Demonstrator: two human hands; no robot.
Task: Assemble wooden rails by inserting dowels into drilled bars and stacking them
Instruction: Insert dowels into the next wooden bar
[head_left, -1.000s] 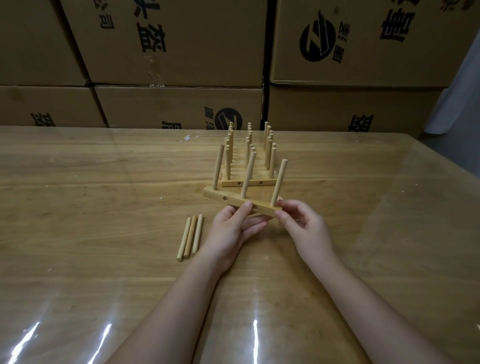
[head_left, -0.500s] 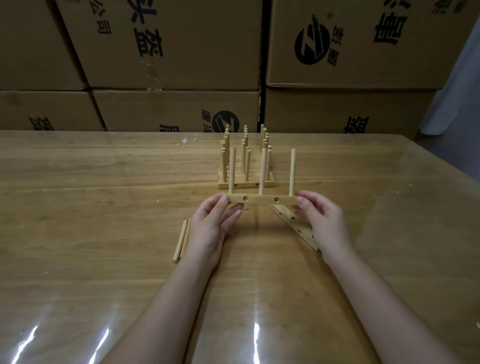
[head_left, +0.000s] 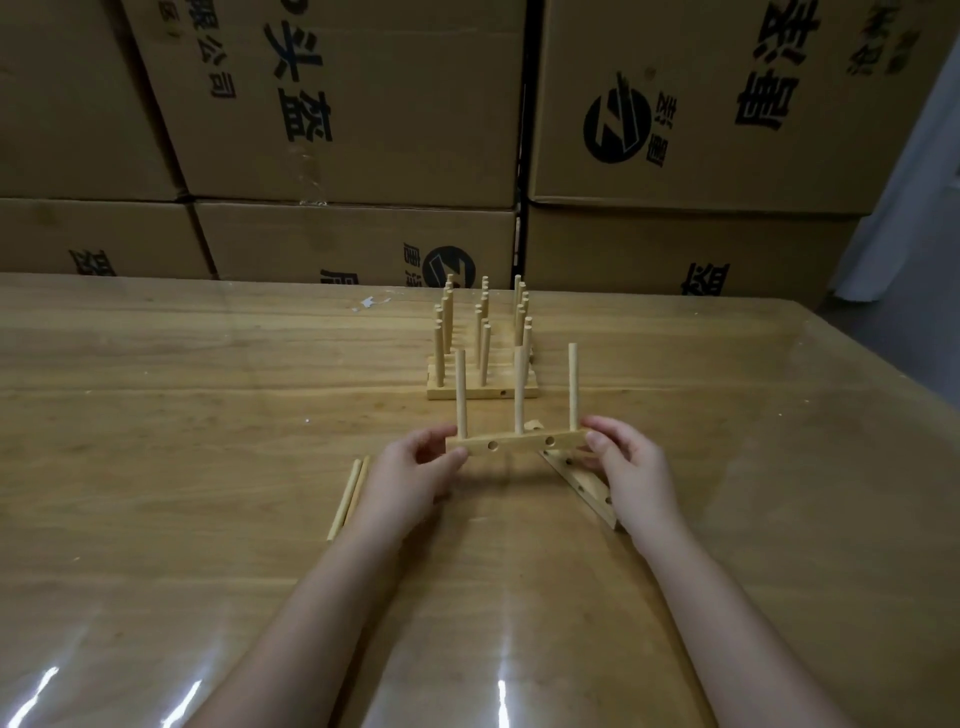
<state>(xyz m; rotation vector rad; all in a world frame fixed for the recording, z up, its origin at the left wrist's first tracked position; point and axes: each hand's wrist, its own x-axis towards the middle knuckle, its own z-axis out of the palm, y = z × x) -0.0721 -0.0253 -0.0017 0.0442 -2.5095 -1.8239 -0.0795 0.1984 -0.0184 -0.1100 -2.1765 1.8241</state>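
dowels of slim pale wood (head_left: 347, 498), two of them showing, lie side by side on the glossy wooden table (head_left: 156, 426), just outside the left hand (head_left: 413, 470) and close by its wrist. the left hand pinches the left end of a short pale wooden bar with two round holes drilled in its front face (head_left: 519, 442), thumb on the near face and fingers curled over the far side. the bar is held level between the two hands, raised above the table with its shadow beneath, and three round wooden pegs (head_left: 519, 389) stand upright out of its top edge, one near each end and one in the middle. beyond the fingertips and well apart from them, a stack of finished wooden rails bristling with upright pegs (head_left: 483, 387) sits on the table. the right hand (head_left: 631, 470) grips the bar's right end, thumb in front and fingers wrapped behind. under that hand a second drilled wooden bar (head_left: 579, 478) lies flat on the table, angled back toward the wrist and partly covered by the palm. far past both hands, brown cardboard boxes with black print (head_left: 363, 130) are piled along the table's back edge.
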